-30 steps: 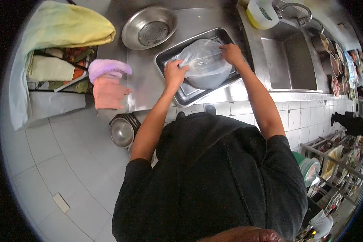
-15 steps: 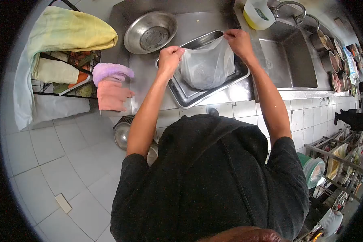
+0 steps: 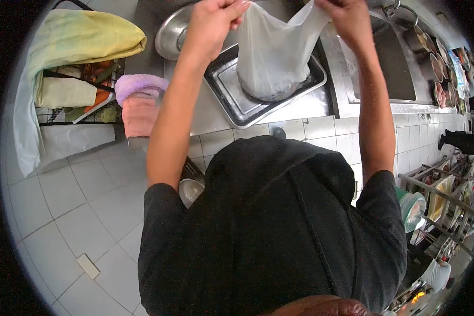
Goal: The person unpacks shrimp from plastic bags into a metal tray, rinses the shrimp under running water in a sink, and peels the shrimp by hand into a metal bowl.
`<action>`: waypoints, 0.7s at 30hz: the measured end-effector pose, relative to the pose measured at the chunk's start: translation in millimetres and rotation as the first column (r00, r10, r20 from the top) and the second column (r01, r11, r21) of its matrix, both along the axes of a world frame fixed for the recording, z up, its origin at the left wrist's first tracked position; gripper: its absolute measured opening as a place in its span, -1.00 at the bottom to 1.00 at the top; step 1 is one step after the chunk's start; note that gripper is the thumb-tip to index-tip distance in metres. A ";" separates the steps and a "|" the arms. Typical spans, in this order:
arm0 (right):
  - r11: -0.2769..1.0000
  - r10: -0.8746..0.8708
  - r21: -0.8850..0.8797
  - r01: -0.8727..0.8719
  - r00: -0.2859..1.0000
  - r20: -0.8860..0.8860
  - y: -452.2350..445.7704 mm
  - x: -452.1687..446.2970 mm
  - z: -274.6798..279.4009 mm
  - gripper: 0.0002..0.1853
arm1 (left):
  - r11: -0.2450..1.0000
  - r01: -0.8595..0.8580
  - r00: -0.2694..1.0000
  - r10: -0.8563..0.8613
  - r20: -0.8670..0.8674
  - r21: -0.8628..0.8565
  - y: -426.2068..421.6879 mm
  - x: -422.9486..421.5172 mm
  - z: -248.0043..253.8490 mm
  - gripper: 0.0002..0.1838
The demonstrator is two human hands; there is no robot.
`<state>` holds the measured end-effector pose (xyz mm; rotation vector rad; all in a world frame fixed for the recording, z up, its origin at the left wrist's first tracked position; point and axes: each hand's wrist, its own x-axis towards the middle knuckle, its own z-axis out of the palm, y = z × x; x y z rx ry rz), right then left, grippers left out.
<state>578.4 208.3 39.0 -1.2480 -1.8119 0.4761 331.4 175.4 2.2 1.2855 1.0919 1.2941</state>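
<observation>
A translucent plastic bag [image 3: 276,52] is stretched upward between my hands, its full, rounded bottom over a dark metal tray [image 3: 237,113]. My left hand [image 3: 213,26] pinches one upper edge of the bag near the top of the view. The opposite upper corner is gripped by my right hand [image 3: 347,21]. What lies inside the bag looks whitish and cannot be made out. A round steel bowl [image 3: 168,37] sits behind my left forearm, partly hidden by it.
Pink cloth [image 3: 138,118] and a purple towel [image 3: 134,87] lie at the counter's left end, beside a vegetable crate under yellow cloth [image 3: 89,39]. The sink [image 3: 392,63] is on the right, with pots [image 3: 432,76] beyond. A dark-clothed person [image 3: 461,145] is far right.
Both hands have risen toward the top of the view, pulling the bag's edges up and stretching it taller. Earlier the bag was spread low and rounded over the tray.
</observation>
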 end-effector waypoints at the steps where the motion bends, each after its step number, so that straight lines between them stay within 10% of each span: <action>1: 1.000 0.023 0.022 -0.023 1.000 -0.013 -9.3 -4.2 13.5 -0.81 | 1.000 0.009 1.000 -0.009 0.008 0.000 1.3 2.6 2.1 -0.85; 10: 0.973 0.158 -0.150 -0.178 0.977 -0.140 -28.4 -43.3 50.1 -0.75 | 0.992 0.002 1.000 -0.006 0.025 0.130 6.9 26.7 42.0 -0.85; 16: 0.880 0.469 -0.117 -0.459 0.880 0.073 -30.0 -71.8 23.5 -0.63 | 0.987 -0.008 0.999 0.002 0.038 0.163 9.2 8.4 43.1 -0.85; 21: 0.968 0.215 0.121 -0.220 0.975 0.057 -27.9 -108.7 20.7 -0.80 | 0.976 -0.007 0.998 -0.008 0.066 0.219 -3.1 -16.5 58.8 -0.83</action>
